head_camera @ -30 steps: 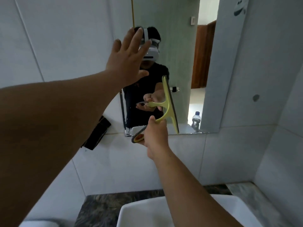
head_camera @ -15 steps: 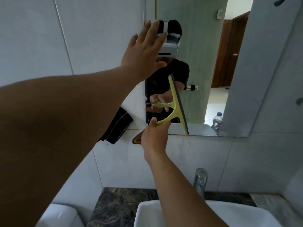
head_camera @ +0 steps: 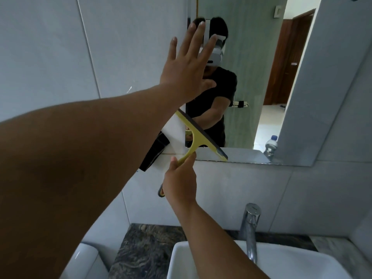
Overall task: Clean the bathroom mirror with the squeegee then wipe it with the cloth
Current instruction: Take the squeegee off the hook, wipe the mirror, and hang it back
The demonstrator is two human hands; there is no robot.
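Note:
The wall mirror (head_camera: 259,57) hangs above the sink. My right hand (head_camera: 180,181) grips the handle of a yellow squeegee (head_camera: 198,135). Its dark rubber blade lies tilted across the mirror's lower left corner, its lower end at the bottom edge. My left hand (head_camera: 189,65) is raised with fingers spread, its palm flat against the mirror's left edge and the tile beside it. A dark cloth (head_camera: 154,153) hangs on the wall left of the mirror, partly hidden by my left arm.
A white basin (head_camera: 302,264) with a chrome tap (head_camera: 250,228) sits below on a dark marble counter (head_camera: 149,250). A white toilet cistern (head_camera: 86,260) shows at the lower left. The mirror reflects a water bottle (head_camera: 270,147) and a wooden door.
The squeegee blade has swung from nearly upright to a slant and dropped to the mirror's bottom edge. My right hand moved down. The view has moved closer to the mirror.

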